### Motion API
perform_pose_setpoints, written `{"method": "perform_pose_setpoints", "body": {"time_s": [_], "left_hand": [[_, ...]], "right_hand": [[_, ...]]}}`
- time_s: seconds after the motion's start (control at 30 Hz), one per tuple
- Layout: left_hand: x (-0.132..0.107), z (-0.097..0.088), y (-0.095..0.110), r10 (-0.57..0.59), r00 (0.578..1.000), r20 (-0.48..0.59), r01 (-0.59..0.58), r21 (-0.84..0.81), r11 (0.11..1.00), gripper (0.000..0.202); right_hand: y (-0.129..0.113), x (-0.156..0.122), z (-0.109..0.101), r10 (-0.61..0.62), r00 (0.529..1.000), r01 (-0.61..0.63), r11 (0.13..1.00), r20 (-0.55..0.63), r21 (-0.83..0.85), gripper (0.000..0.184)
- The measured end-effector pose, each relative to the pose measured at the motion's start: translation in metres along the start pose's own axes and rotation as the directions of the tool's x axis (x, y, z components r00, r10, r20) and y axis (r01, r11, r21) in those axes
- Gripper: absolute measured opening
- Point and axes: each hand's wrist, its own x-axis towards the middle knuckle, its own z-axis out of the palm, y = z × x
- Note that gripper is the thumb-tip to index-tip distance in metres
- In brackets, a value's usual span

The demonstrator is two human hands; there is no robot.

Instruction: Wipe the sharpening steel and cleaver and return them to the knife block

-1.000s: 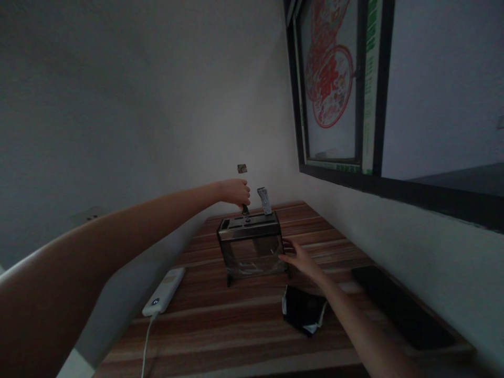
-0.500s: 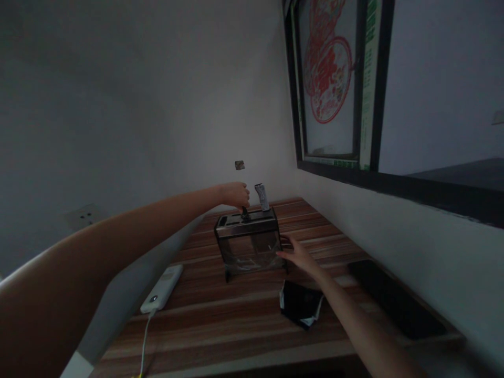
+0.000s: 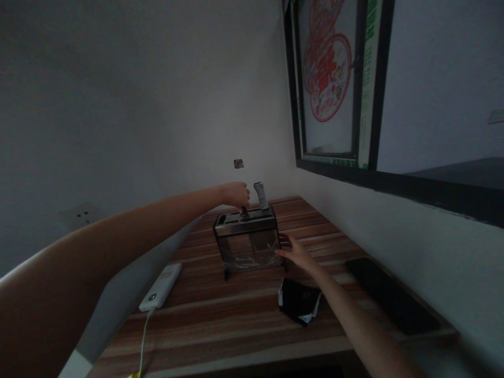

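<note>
A clear-walled box with a dark metal top stands at the back of a striped wooden table. My left hand reaches over the top and is closed round a small dark handle that sticks up from it. A grey handle pokes out of the top just to the right. My right hand rests flat against the box's right side, fingers stretched out.
A white power bank with a cable lies at the left. A folded black cloth item lies in front of the box. A flat black device sits by the right wall under a dark-framed window.
Both hands keep their places on the box. The whole scene has slid slightly up and left as my head moved.
</note>
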Motion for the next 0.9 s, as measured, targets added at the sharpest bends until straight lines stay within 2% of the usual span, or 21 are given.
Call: {"method": "perform_pose_setpoints", "body": {"time_s": [0.6, 0.77, 0.9], "left_hand": [[0.004, -0.006, 0.011, -0.099, 0.995, 0.022, 0.099, -0.004, 0.995, 0.011], [0.008, -0.018, 0.016, -0.098, 0.993, 0.066, 0.096, 0.037, 0.995, 0.012], [0.008, -0.039, 0.025, -0.114, 0.992, 0.056, 0.111, 0.052, 0.992, 0.013]], "right_hand": [[-0.004, -0.002, -0.001, 0.001, 1.000, -0.001, 1.000, 0.008, -0.022, 0.060], [-0.004, -0.002, -0.001, 0.002, 1.000, -0.002, 1.000, 0.016, -0.030, 0.059], [-0.010, -0.003, -0.001, 0.017, 1.000, -0.017, 0.999, 0.002, -0.034, 0.055]]}}
